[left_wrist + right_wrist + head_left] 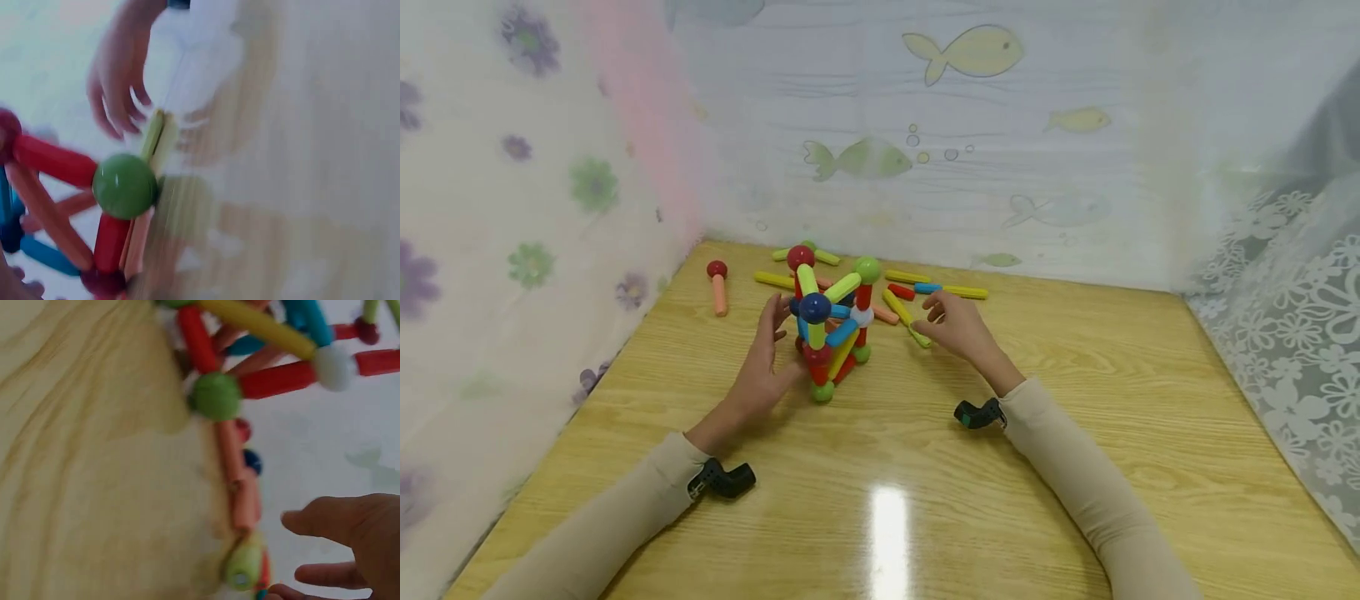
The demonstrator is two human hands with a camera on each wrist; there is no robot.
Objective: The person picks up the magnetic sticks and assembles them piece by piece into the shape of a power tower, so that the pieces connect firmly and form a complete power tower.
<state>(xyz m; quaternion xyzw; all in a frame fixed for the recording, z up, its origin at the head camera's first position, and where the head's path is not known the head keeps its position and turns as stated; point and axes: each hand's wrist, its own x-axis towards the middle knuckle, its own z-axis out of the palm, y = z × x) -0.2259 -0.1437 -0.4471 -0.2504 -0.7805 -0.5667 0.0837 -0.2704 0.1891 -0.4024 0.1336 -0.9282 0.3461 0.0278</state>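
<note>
A framework of magnetic sticks and balls (pixel 815 308) stands upright on the table, its red, blue, yellow and lime sticks joined by coloured balls. My left hand (pixel 758 375) is at its left side, fingers loosely bent beside the posts. The thumb's tip is hidden behind the front post. My right hand (pixel 961 327) hovers with relaxed fingers by a yellow stick (pixel 897 305) and a lime stick (pixel 919 337). Space shows between its fingers and the sticks in the left wrist view. In the right wrist view a green ball (pixel 216 396) marks a lower corner of the framework.
Behind the framework lie loose sticks, among them a long yellow stick (pixel 966 292), a blue stick (pixel 928 288) and a short red stick (pixel 901 292). An orange stick (pixel 721 298) with a red ball (pixel 717 269) lies at the far left. A fish-patterned curtain (pixel 955 183) borders the table's back.
</note>
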